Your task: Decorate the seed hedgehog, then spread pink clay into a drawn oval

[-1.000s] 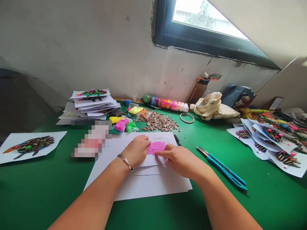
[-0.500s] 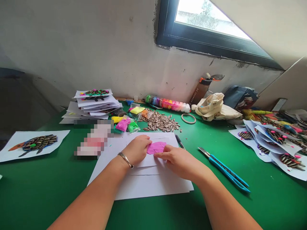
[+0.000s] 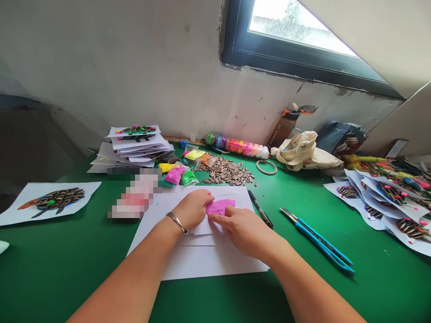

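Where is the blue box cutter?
In the head view, the blue box cutter lies on the green table, right of the black pen and right hand.

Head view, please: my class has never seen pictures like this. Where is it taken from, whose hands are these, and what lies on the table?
No machine here: the left hand and right hand are a person's own, bare, seen by a camera worn on that person's head, looking forward and down. Both are at the edges of a flat pink piece resting on white paper; neither seems to lift anything. Around them on the green table lie a black pen, a blue cutter, striped seeds and colourful packets.
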Demonstrator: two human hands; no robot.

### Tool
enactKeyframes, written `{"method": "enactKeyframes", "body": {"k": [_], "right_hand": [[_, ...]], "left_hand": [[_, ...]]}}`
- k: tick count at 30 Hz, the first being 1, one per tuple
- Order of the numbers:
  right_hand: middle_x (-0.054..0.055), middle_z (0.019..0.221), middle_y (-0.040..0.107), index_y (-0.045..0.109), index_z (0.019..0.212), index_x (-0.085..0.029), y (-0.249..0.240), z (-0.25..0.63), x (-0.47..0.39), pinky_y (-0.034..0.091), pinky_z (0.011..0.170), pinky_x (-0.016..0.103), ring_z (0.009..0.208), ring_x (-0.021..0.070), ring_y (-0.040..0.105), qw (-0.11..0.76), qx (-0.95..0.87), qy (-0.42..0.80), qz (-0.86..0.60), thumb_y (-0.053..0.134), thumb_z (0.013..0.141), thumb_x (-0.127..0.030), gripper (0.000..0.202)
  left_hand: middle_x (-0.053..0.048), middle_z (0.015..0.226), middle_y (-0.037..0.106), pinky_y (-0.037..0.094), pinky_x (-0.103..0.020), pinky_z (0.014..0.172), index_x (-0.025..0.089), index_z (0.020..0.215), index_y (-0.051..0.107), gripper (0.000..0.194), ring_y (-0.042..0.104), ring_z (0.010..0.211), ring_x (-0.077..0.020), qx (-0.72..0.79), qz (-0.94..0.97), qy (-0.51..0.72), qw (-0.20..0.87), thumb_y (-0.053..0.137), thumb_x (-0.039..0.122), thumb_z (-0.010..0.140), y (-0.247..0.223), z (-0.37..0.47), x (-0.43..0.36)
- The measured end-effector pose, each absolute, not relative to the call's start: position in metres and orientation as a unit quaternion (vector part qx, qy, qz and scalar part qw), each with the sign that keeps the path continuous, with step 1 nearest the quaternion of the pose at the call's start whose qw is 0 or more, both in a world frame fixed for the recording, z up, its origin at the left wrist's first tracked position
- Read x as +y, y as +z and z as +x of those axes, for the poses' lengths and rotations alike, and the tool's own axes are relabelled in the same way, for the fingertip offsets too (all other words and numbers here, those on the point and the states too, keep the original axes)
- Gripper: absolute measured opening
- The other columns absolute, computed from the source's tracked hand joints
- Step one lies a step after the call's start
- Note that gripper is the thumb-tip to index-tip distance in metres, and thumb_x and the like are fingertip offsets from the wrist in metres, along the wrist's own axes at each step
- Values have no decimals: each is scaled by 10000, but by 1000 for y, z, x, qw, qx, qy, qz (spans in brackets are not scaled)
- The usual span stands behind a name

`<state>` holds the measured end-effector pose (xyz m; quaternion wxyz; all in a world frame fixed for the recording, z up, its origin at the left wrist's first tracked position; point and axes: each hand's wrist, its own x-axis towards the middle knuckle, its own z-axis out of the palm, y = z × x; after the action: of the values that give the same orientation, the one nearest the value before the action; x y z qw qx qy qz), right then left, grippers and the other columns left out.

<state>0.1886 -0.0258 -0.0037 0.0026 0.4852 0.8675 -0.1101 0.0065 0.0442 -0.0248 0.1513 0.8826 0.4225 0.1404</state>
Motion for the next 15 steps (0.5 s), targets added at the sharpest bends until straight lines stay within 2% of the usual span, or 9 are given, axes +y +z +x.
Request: {"method": "enactKeyframes", "body": {"k": [10, 15], "right_hand": [[16, 831, 525, 581, 1160, -348, -5, 193, -25, 254, 570, 241, 679, 130, 487, -6, 857, -135, 497, 372, 907, -203, 359], [16, 868, 544, 525, 1237, -367, -4, 195, -25, 257, 572, 236, 708, 130, 508, -17, 857, -145, 493, 367, 903, -186, 411]], "left_hand": [[-28, 837, 654, 461, -278, 812, 214, 808, 673, 320, 595, 870, -180, 416, 886, 143, 148, 437, 17, 720, -22, 7, 42], [-35, 870, 657, 459, -273, 817, 209, 792, 671, 318, 598, 894, -181, 417, 887, 136, 146, 432, 12, 720, -23, 7, 43]]}}
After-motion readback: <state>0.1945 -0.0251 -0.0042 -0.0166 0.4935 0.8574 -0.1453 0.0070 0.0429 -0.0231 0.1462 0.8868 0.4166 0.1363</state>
